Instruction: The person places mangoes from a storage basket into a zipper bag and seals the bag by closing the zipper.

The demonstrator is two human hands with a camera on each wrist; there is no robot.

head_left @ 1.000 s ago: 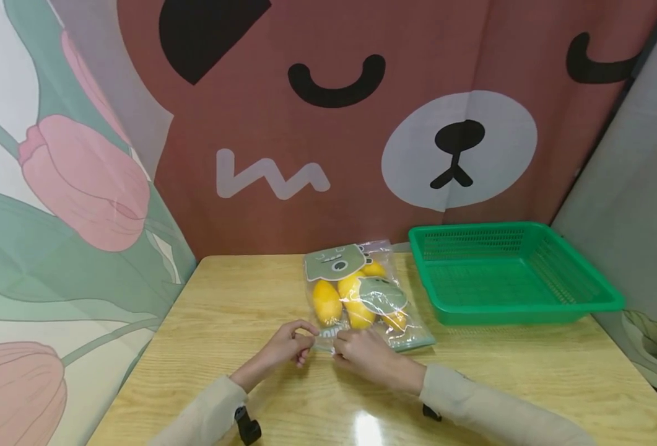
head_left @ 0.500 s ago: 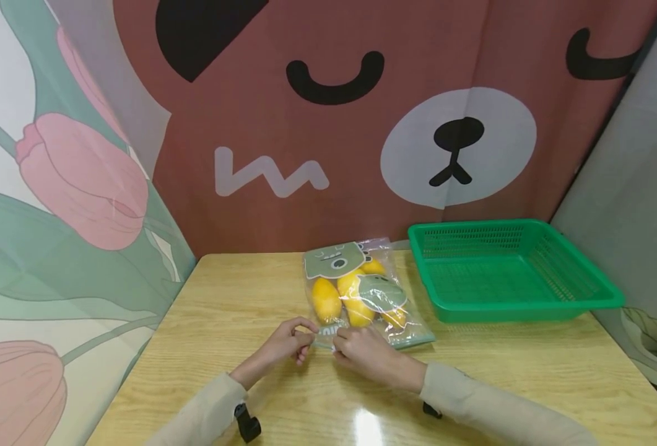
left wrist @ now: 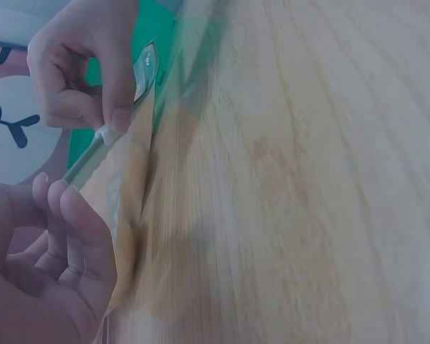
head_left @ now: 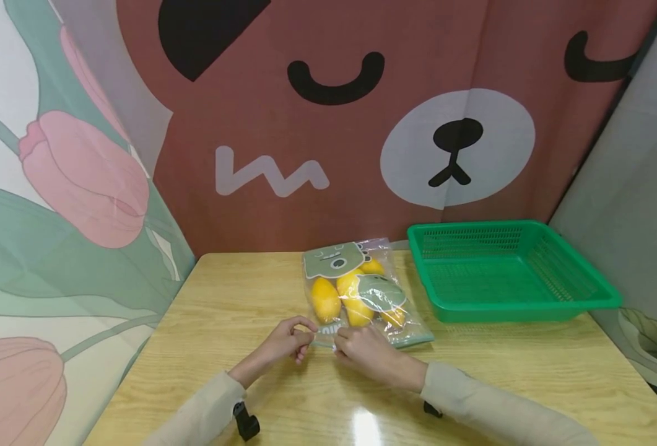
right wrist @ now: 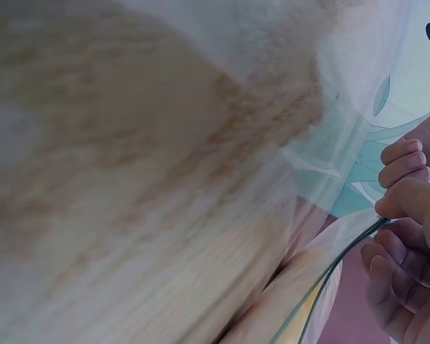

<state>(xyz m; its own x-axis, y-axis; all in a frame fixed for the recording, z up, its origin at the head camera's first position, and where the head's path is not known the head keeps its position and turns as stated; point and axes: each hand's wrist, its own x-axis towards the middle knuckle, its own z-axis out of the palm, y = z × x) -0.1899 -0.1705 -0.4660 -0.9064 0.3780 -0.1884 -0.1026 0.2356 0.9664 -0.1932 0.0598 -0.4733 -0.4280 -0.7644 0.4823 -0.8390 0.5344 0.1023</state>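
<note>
A clear slider bag (head_left: pixel 412 325) printed with green cartoon shapes lies on the wooden table, its edge facing the person. Several yellow mangoes (head_left: pixel 326 300) show through the plastic. At the near left corner, my left hand (head_left: pixel 283 341) pinches the green-striped edge between thumb and fingers. Just right of it my right hand (head_left: pixel 366 354) pinches the same edge. The left wrist view shows a small white slider (left wrist: pixel 107 135) beneath the right hand's thumb and finger, with a short stretch of green strip (left wrist: pixel 88 160) taut between the two hands.
A green plastic basket (head_left: pixel 523 306) with perforated sides stands to the right of the bag. Behind the table (head_left: pixel 222 291) hangs a brown curtain (head_left: pixel 356 210) with a bear face; a flower-printed one (head_left: pixel 83 186) hangs at the left.
</note>
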